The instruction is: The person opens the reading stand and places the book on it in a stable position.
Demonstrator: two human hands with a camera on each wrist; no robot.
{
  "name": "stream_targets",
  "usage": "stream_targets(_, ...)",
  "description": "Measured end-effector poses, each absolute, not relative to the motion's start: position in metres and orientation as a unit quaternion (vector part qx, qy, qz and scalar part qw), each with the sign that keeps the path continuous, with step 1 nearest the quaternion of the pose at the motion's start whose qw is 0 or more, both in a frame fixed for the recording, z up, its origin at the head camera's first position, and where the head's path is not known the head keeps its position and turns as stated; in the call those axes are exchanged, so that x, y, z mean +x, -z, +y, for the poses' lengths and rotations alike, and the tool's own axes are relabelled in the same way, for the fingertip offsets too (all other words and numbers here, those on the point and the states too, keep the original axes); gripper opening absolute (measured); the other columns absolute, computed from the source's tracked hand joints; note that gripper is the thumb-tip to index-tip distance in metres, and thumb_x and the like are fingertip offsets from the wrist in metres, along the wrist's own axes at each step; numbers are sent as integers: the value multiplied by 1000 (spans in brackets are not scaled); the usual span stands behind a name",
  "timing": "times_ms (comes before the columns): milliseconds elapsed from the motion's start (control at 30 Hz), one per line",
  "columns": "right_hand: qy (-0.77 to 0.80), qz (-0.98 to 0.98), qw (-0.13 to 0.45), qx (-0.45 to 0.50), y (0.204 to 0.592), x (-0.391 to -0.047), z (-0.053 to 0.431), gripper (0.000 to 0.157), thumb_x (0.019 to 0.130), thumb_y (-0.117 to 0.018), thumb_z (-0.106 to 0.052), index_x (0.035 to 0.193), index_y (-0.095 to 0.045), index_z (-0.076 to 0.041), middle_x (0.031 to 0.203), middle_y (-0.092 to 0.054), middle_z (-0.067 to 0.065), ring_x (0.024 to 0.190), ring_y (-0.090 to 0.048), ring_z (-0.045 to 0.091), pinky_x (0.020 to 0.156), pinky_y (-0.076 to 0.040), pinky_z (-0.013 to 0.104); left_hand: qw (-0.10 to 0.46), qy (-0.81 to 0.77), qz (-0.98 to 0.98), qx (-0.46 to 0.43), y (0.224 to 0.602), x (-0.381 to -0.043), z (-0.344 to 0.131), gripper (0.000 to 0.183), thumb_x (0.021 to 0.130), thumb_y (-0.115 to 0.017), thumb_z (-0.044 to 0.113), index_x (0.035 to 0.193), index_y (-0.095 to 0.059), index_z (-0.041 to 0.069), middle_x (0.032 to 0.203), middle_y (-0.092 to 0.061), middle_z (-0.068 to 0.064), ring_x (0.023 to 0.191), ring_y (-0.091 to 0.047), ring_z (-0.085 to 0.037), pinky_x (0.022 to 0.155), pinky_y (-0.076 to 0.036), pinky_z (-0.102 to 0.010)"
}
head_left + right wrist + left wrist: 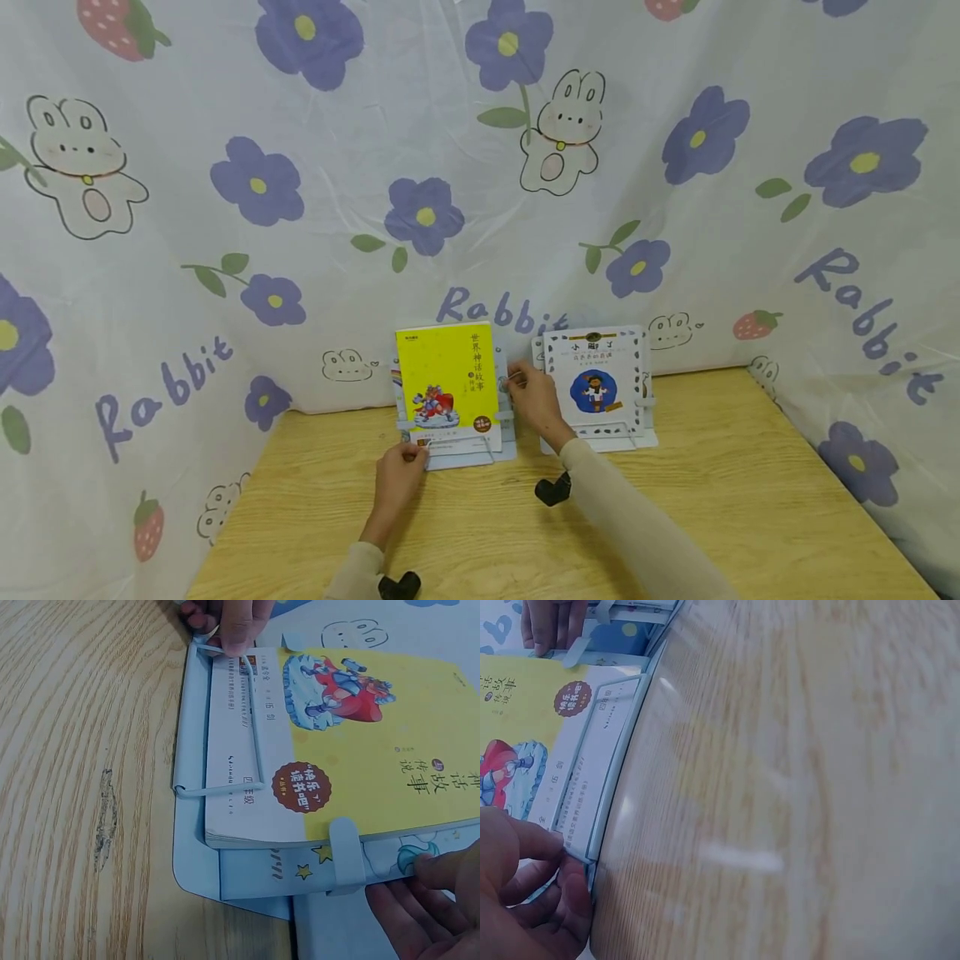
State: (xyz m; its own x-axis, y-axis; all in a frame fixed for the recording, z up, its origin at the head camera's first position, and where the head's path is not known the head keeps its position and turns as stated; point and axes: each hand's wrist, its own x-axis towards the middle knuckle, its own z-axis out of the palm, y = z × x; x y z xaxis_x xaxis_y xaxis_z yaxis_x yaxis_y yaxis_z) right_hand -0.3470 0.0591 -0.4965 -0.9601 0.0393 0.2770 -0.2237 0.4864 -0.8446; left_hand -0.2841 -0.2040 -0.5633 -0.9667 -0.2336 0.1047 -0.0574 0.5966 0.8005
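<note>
A yellow-covered book (450,362) leans upright on a pale blue book stand (506,452) with a patterned back panel. A wire holder (256,727) crosses the book's lower front, and a side clip (346,855) overlaps its right edge. My left hand (399,479) pinches the wire holder at the stand's lower left corner, thumb and fingertip together. At the other side, my right hand (536,402) grips the right edge of the back panel (262,874) above the side clip, thumb in front and fingers behind.
To the right, a second stand (637,440) holds a white book (562,375) with a blue round picture. Both stands are near the back of the wooden table (480,517). Behind them hangs a patterned cloth (337,250). Black wrist mounts (552,489) show at both sleeves.
</note>
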Motion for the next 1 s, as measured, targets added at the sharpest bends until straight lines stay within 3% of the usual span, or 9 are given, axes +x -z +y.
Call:
stream_targets(267, -506, -845, 144, 97, 483, -340, 70, 21, 105, -66, -10, 123, -72, -2, 107, -77, 14, 93, -76, 30, 80, -64, 41, 113, 447, -884, 72, 560, -282, -213, 19, 100, -72, 17, 103, -76, -2, 95, -75, -13, 86, -66, -19, 70, -51, -25)
stream_targets(633, -520, -834, 130, 128, 463, -327, 108, 20, 108, -64, -16, 119, -72, 0, 99, -77, 20, 86, -77, 37, 68, -63, 29, 116, 450, -884, 51, 540, -276, -205, 15, 100, -73, 15, 101, -75, 0, 100, -77, -13, 88, -67, -20, 67, -52, -24)
stream_targets(867, -532, -828, 106, 144, 455, -317, 137, 24, 110, -61, -15, 122, -70, 3, 98, -76, 23, 87, -77, 37, 80, -66, 49, 122, 441, -889, 17, 526, -270, -194, 9, 98, -73, 11, 98, -74, 2, 93, -75, -10, 86, -66, -17, 73, -54, -27)
stream_targets(1000, -520, -832, 112, 158, 455, -312, 151, 23, 109, -61, -14, 120, -70, 4, 98, -76, 25, 85, -77, 36, 76, -66, 39, 125, 436, -891, -12, 518, -267, -180, 7, 98, -73, 10, 97, -74, 4, 91, -74, -8, 83, -64, -15, 73, -53, -27)
